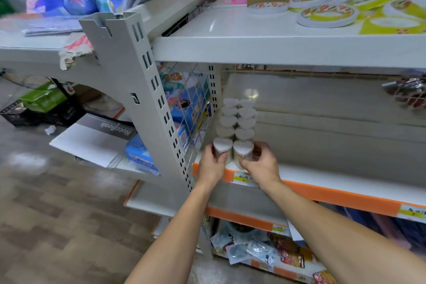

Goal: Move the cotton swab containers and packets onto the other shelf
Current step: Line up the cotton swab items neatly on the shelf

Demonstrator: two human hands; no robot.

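Note:
Two rows of heart-shaped cotton swab containers (238, 120) with white lids run back along the left end of the middle shelf (345, 188), which has an orange front strip. My left hand (213, 165) grips the front-left container (222, 146). My right hand (259, 163) grips the front-right container (243, 148). Both containers stand upright at the shelf's front edge, side by side. Packets of swabs lie in the bottom shelf (244, 249) below.
The top shelf (242, 34) above carries paper plates (327, 15) and a cardboard box. A wire grid panel (196, 104) and a slotted upright post (159, 104) bound the shelf on the left. Notebooks (96, 140) lie on the neighbouring rack. Padlocks hang at right.

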